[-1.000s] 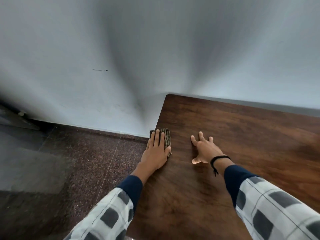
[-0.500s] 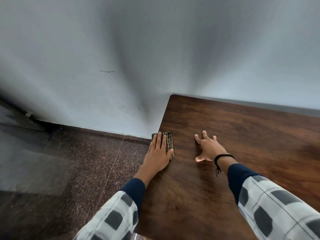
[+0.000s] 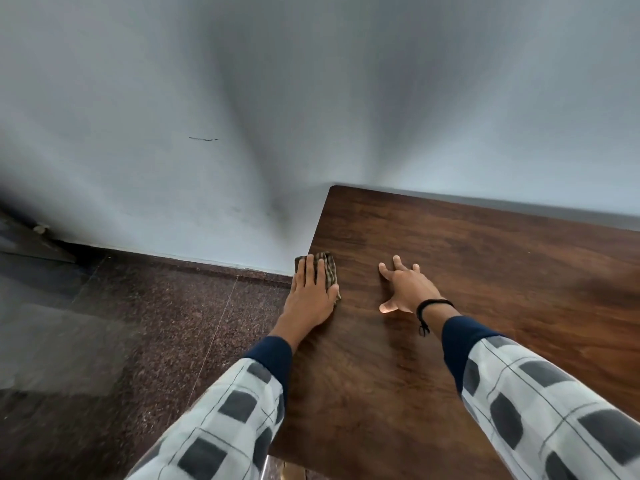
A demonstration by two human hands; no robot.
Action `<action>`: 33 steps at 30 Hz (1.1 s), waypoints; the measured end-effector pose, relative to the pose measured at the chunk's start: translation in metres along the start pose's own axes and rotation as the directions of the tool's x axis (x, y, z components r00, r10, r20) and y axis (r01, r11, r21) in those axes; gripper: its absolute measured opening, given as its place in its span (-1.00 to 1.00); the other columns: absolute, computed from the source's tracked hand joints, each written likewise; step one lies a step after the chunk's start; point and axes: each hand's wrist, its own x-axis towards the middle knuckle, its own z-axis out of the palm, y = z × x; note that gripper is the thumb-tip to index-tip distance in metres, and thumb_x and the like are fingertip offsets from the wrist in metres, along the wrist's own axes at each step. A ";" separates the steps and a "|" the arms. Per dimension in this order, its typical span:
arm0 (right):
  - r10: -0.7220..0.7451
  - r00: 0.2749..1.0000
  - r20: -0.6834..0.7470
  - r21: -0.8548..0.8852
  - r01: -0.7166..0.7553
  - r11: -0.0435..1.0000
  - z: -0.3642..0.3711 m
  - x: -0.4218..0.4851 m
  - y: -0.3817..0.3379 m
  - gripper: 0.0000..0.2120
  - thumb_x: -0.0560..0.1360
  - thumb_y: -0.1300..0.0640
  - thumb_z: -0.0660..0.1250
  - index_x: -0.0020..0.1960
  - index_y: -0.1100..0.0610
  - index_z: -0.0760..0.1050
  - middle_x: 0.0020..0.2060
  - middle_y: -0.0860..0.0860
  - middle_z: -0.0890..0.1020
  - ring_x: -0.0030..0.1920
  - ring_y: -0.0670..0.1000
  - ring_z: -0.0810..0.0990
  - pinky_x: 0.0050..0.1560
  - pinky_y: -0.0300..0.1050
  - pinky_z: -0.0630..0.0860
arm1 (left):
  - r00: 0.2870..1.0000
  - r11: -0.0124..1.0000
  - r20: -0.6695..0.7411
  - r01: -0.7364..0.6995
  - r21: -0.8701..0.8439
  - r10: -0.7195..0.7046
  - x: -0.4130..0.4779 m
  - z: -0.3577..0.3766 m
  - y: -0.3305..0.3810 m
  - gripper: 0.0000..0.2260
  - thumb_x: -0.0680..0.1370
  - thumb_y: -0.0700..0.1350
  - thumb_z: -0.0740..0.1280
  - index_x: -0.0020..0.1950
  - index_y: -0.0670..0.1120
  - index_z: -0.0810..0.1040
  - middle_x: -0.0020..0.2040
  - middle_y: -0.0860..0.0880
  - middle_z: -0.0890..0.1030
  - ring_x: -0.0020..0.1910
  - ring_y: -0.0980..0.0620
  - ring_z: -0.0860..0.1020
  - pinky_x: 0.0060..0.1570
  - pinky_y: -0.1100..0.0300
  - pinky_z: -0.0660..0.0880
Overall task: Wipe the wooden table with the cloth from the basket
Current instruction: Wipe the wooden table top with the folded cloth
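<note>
Left grip, fingers straight, presses flat on the checked cloth at the left edge of the worktop, centre frame. Right grip rests nearby to its right, fingers spread on the wood.

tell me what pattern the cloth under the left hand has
A dark checked pattern, brownish-green with light lines, on the cloth under the left hand; seen in the head view.

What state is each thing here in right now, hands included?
wooden table: dark glossy top, bearing both hands.
cloth: folded, on the table's left edge.
left hand: flat, fingers straight, pressing the cloth.
right hand: flat on the table, fingers spread, holding nothing.
</note>
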 end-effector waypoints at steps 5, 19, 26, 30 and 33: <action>-0.008 1.000 0.004 -0.010 0.008 1.000 -0.002 -0.001 0.001 0.02 0.43 -0.10 0.54 0.65 -0.10 -0.07 0.64 0.02 -0.11 0.58 0.36 -0.05 0.42 0.30 0.34 | 0.993 0.992 -0.058 -0.101 0.074 0.105 -0.097 0.038 -0.020 -0.36 0.68 0.19 -0.12 0.62 -0.13 -0.25 0.60 -0.11 -0.33 0.58 -0.08 -0.33 0.54 0.04 -0.24; 0.033 0.998 -0.048 -0.149 -0.039 0.988 -0.007 -0.017 -0.014 -0.05 0.45 -0.19 0.48 0.64 -0.08 0.00 0.62 0.10 0.06 0.49 0.31 0.30 0.32 0.21 0.45 | 0.998 0.998 0.015 -0.054 0.014 0.054 -0.053 0.020 -0.020 -0.35 0.69 0.19 -0.06 0.63 -0.09 -0.26 0.62 -0.09 -0.31 0.58 -0.06 -0.34 0.56 -0.03 -0.18; 0.002 0.989 0.145 -0.230 0.031 0.973 0.011 -0.053 -0.021 0.12 0.37 -0.29 0.51 0.65 -0.03 -0.14 0.62 0.16 -0.07 0.50 0.32 0.27 0.36 0.17 0.39 | 0.999 0.995 -0.037 -0.033 0.092 0.037 -0.175 0.065 -0.042 -0.32 0.59 0.29 -0.31 0.59 -0.08 -0.33 0.59 -0.10 -0.34 0.55 -0.07 -0.39 0.53 0.06 -0.27; 0.002 0.986 0.165 -0.227 0.036 0.973 0.043 -0.071 -0.023 0.26 0.34 -0.21 0.57 0.63 -0.01 -0.30 0.61 0.15 -0.24 0.57 0.39 -0.01 0.43 0.24 0.31 | 0.999 0.997 -0.036 0.025 0.069 -0.022 -0.156 0.058 -0.040 -0.35 0.65 0.23 -0.19 0.60 -0.10 -0.30 0.60 -0.12 -0.32 0.57 -0.08 -0.36 0.58 -0.04 -0.19; 0.007 0.992 0.122 -0.257 0.025 0.966 0.039 -0.071 -0.034 0.27 0.35 -0.16 0.59 0.63 0.03 -0.32 0.60 0.21 -0.23 0.56 0.41 0.01 0.45 0.22 0.27 | 0.999 1.000 -0.037 0.018 0.009 -0.017 -0.116 0.041 -0.030 -0.36 0.69 0.20 -0.08 0.62 -0.11 -0.26 0.62 -0.13 -0.29 0.58 -0.09 -0.33 0.56 -0.03 -0.22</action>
